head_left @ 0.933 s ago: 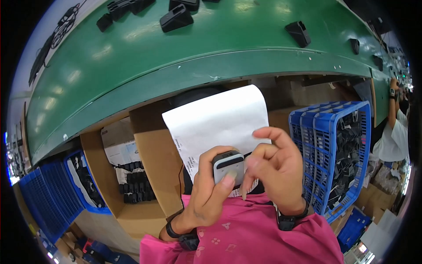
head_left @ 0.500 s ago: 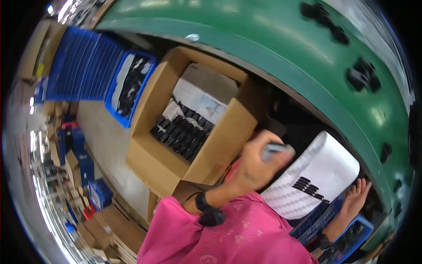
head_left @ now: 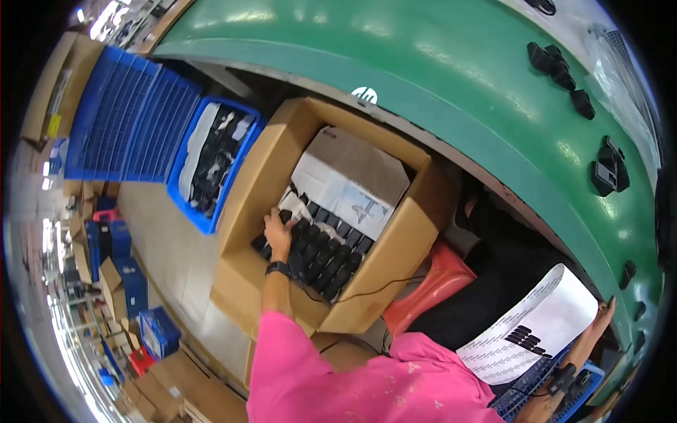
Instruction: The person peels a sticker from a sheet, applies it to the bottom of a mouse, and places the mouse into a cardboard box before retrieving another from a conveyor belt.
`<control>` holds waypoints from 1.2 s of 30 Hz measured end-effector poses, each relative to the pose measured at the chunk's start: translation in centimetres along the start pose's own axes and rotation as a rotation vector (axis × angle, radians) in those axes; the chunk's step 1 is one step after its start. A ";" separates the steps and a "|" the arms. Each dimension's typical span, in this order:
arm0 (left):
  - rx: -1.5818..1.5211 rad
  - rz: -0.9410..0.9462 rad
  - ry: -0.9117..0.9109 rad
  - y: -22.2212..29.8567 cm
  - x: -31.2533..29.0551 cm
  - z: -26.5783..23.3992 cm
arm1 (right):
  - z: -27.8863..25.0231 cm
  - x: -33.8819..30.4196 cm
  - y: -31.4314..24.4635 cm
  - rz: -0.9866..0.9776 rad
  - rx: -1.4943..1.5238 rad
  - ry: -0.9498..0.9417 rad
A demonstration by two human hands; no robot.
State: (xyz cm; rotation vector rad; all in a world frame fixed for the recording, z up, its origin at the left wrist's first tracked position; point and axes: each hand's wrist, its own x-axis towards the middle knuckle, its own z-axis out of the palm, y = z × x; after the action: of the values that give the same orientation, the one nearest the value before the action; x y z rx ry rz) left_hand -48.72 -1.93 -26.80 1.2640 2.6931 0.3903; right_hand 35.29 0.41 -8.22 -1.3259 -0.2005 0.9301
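My left hand (head_left: 278, 234) reaches into an open cardboard box (head_left: 240, 173), its fingers closed around a small black plastic part (head_left: 285, 215). Rows of similar black parts (head_left: 321, 254) fill the near side of the box, beside folded printed paper (head_left: 352, 173). On the far right, my right hand (head_left: 601, 319) is at the bench edge beside a curled white sheet (head_left: 564, 303). Its fingers look stretched out and hold nothing that I can see. Several narrow black strips (head_left: 527, 341) are stuck to the sheet, which lies over my lap.
Black parts (head_left: 560, 70) lie on the green bench (head_left: 437, 84). A blue crate (head_left: 209, 227) of black pieces stands left of the box, next to stacked blue crates (head_left: 116, 116). A red stool (head_left: 441, 275) is beside my legs, and a black cable (head_left: 381, 287) crosses the box's near flap.
My left hand has moved left and down into the box, carrying a small dark part from near the sheet. The view has shifted, and my right hand stays near the bench edge.
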 end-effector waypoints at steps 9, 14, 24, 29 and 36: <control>0.360 0.152 -0.300 -5.9 3.8 5.1 | -2.2 1.4 -1.2 -0.042 -0.435 -0.170; 0.187 0.325 -0.295 -5.4 4.4 6.3 | -2.9 -0.1 -1.3 -0.421 -0.770 -0.156; 0.145 0.654 -0.306 4.7 0.8 -0.9 | 5.9 -4.3 0.5 -0.051 0.175 0.109; -0.381 1.585 -0.138 34.1 -6.6 -17.4 | 6.2 -6.3 -1.2 0.024 0.197 0.073; -0.029 1.232 0.134 63.8 3.6 -12.3 | 15.5 -10.8 -6.4 -0.833 -1.414 0.044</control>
State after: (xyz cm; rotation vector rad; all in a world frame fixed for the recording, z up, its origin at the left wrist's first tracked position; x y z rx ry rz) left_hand -7.11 37.82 3.52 2.7919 1.6060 0.6083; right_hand 21.84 4.86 5.79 -2.2055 -1.4409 -0.1075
